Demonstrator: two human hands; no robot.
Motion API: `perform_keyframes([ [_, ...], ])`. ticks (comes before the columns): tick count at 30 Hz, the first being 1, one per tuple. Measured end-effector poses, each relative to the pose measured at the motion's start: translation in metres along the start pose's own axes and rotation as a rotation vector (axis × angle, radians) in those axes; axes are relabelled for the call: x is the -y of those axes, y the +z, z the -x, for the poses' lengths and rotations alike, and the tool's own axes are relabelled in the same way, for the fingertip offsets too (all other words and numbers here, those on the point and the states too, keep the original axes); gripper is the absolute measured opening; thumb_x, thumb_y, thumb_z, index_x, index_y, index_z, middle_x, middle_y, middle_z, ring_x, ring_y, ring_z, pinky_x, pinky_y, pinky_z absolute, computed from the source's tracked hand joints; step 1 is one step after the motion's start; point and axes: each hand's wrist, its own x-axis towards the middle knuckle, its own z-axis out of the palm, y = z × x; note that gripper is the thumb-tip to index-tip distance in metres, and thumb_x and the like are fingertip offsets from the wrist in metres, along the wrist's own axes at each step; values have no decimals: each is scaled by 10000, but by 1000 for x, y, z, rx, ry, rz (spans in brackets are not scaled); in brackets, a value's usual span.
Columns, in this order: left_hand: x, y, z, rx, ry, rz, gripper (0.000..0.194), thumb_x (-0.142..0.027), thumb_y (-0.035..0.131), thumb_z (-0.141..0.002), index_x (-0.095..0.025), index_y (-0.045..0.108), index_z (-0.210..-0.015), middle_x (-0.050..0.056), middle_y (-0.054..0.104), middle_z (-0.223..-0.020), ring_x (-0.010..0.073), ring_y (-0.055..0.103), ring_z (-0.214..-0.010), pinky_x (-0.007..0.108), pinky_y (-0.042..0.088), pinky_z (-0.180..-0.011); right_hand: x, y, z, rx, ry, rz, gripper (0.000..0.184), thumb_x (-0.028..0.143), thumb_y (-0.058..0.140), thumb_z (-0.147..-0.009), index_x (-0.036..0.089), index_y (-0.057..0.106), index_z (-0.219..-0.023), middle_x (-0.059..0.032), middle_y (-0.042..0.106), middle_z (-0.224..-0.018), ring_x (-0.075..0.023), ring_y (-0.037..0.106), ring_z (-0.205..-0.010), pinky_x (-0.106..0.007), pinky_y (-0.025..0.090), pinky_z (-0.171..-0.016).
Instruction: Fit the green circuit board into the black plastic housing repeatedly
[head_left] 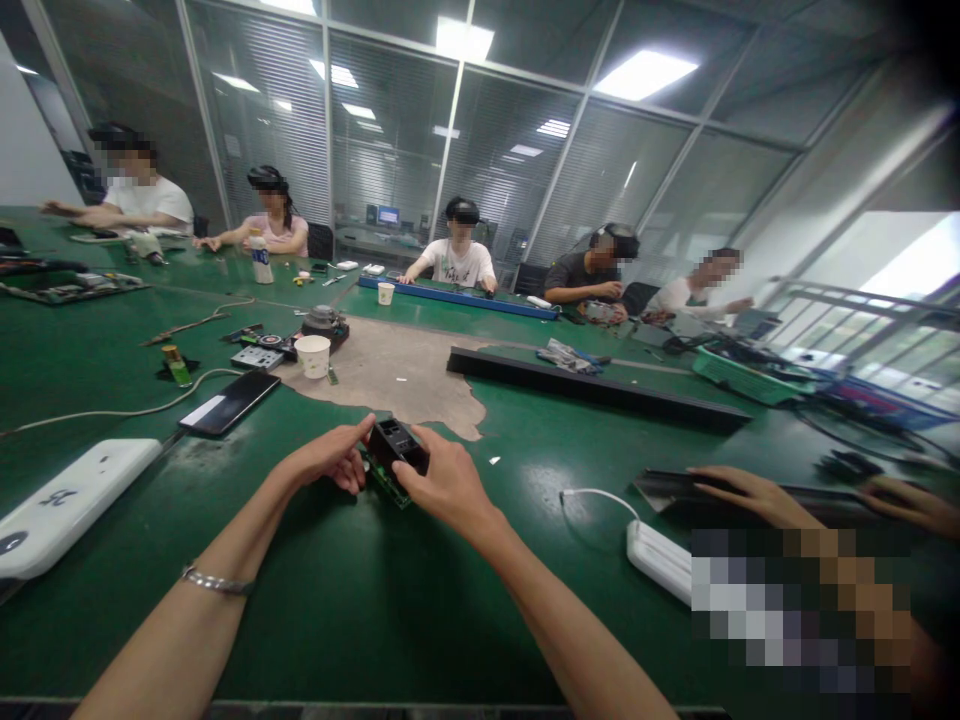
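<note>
Between my hands, just above the green table, is a black box-shaped electronic part (391, 437) with openings in its top face. A green circuit board (391, 488) shows along its lower side. My right hand (451, 480) grips the part from the right, thumb across its near side. From the left, my left hand (334, 456) holds it too, the thumb at its upper left corner and the other fingers curled below. Where those curled fingertips meet the board, I cannot make out the contact.
A phone (231, 404) and a white power bank (75, 505) lie left. Beyond stand a paper cup (313, 357) and loose electronic parts (259, 357). A long black bar (585, 388) lies at the right; nearer, a co-worker's hand (750, 492) rests on a dark metal piece (664, 488).
</note>
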Motion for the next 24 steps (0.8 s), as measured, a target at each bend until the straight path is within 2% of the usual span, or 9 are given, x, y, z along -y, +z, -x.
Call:
perform_keyframes([
  [6,-1,1,1,-32,-18,3,852,-865,325,-708,-110,567,-1020,111,681,-598,243,672,-525,302,490,-493,3,9,1,54,-25,154,412,408,558,-819,209,522,-1178,-81,684,-972,-250,643,-871,-311,431,-716],
  [13,-6,4,6,-29,0,-77,792,-807,382,-754,-153,447,-1197,70,681,-593,230,668,-514,282,487,-460,-9,20,11,139,-36,176,502,518,633,-763,213,501,-1140,-89,674,-982,-266,642,-869,-326,434,-703],
  [17,-4,3,4,-9,34,-120,683,-756,471,-758,-180,451,-1124,45,673,-589,216,662,-504,264,478,-440,-10,21,9,86,-44,139,501,592,582,-788,202,521,-1097,-94,667,-985,-260,630,-882,-321,431,-711],
  [24,-3,3,2,1,17,-112,659,-749,480,-756,-188,453,-1100,34,669,-592,207,668,-511,251,474,-446,-9,33,8,13,-57,124,282,433,523,-854,205,561,-1016,-77,670,-947,-233,621,-887,-299,419,-741],
])
